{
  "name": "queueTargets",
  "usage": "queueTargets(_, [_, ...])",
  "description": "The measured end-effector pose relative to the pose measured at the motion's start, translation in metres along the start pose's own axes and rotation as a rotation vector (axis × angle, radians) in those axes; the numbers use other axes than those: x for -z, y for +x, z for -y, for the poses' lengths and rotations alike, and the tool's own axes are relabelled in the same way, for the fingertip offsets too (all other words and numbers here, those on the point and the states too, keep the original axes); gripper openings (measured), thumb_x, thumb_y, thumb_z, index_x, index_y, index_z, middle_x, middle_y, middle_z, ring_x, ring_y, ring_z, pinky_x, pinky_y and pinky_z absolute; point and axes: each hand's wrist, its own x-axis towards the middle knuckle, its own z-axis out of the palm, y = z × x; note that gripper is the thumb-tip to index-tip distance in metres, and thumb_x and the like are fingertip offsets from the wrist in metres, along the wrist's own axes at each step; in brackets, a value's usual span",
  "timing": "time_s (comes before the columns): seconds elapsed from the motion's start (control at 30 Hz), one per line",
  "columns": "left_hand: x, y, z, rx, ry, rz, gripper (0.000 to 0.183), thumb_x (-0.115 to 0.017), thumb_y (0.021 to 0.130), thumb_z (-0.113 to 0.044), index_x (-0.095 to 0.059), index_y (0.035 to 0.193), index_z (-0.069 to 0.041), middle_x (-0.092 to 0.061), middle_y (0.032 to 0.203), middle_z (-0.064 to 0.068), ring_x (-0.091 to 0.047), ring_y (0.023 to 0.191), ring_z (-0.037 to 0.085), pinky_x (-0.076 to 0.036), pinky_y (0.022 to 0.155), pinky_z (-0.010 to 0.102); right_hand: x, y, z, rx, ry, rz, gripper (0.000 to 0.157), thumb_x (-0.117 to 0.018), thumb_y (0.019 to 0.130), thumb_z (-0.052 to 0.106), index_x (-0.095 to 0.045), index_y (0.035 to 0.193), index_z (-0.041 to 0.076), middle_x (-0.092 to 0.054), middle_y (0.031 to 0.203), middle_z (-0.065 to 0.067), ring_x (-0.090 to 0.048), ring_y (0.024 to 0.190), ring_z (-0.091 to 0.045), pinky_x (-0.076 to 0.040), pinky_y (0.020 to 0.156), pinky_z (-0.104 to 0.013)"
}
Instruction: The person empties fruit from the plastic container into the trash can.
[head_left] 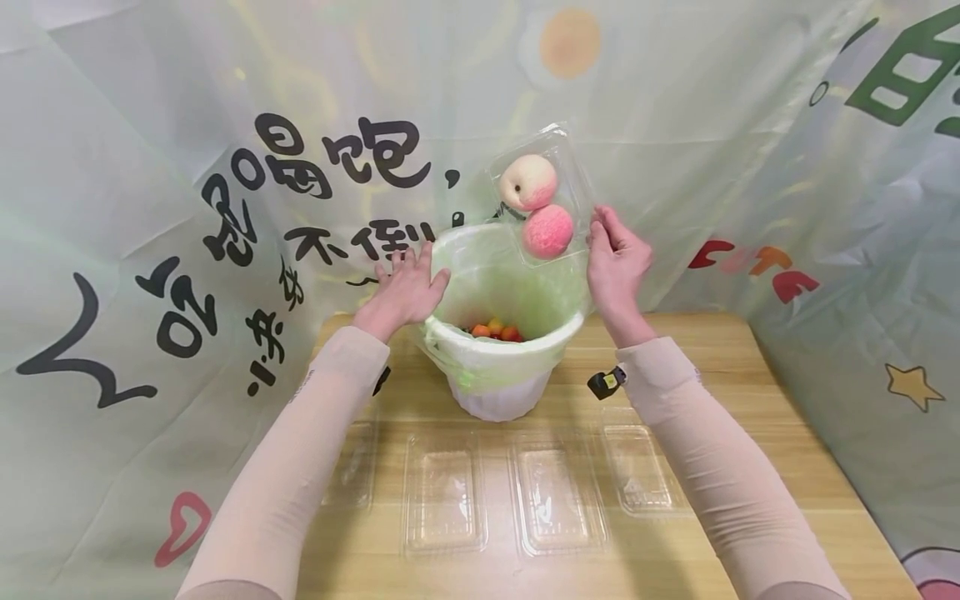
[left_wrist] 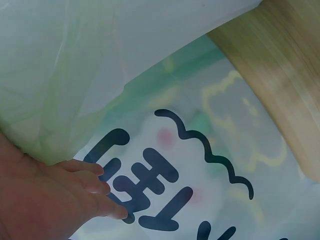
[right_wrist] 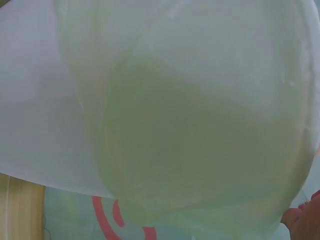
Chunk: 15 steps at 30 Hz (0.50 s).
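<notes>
My right hand (head_left: pixel 619 265) pinches the edge of a clear plastic container (head_left: pixel 573 171), held tilted above the far right of the bin's rim. Two peaches, one pale (head_left: pixel 529 182) and one pink (head_left: pixel 548 232), show in that container. At the left rim of a white bin (head_left: pixel 495 404), my left hand (head_left: pixel 405 287) rests with its fingers spread. A thin green bag (head_left: pixel 517 287) lines the bin and folds over its rim. Small orange and red fruits (head_left: pixel 495 330) lie down inside it. The left wrist view shows the left hand (left_wrist: pixel 55 200) beside the bag's outside.
Several clear plastic containers, such as this one (head_left: pixel 446 500), lie in a row on the wooden table (head_left: pixel 495 575) in front of the bin. Behind and at both sides hangs a printed cloth (head_left: pixel 450 75) with black characters.
</notes>
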Motion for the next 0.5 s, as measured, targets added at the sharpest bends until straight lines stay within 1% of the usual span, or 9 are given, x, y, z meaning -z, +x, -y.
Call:
queueTargets(0.1, [-0.0003,0.0001,0.0000,-0.003,-0.008,0.001,0.076,-0.024,0.112,-0.052,-0.001,0.170,-0.008,-0.004,0.174,0.032,0.002,0.162,0.051,0.005,0.126,0.074,-0.0015,-0.0015,-0.0003,0.004,0.013,-0.008,0.032,-0.068,0.102,0.007,-0.072,0.134,0.006,-0.072,0.136,-0.010,-0.072,0.121,-0.017,-0.058,0.100,-0.022])
queueTargets(0.2, [-0.0006,0.0000,-0.0003,-0.005,-0.012,-0.002,0.076,-0.024,0.112,-0.052,-0.002,0.170,-0.008,-0.004,0.174,0.032,0.002,0.162,0.051,0.006,0.126,0.074,-0.0025,-0.0026,0.0003,0.015,0.017,-0.015,0.031,-0.069,0.102,0.008,-0.073,0.133,0.008,-0.072,0.135,-0.009,-0.073,0.119,-0.015,-0.057,0.100,-0.022])
queueTargets(0.4, [-0.0006,0.0001,-0.0005,-0.005,-0.002,-0.009,0.076,-0.024,0.112,-0.051,-0.003,0.170,-0.008,-0.005,0.173,0.032,0.001,0.162,0.051,0.003,0.126,0.074,-0.0042,-0.0042,0.0002,0.052,-0.006,-0.035,0.028,-0.071,0.101,0.014,-0.076,0.129,0.013,-0.074,0.132,-0.007,-0.074,0.103,-0.011,-0.058,0.095,-0.019])
queueTargets(0.5, [-0.0005,0.0000,-0.0004,-0.005,0.001,-0.011,0.076,-0.024,0.112,-0.051,-0.003,0.170,-0.008,-0.005,0.173,0.032,0.000,0.162,0.051,0.002,0.126,0.074,-0.0045,-0.0043,-0.0009,0.072,-0.004,-0.031,0.027,-0.071,0.102,0.014,-0.077,0.128,0.012,-0.073,0.133,-0.006,-0.073,0.106,-0.005,-0.057,0.099,-0.020])
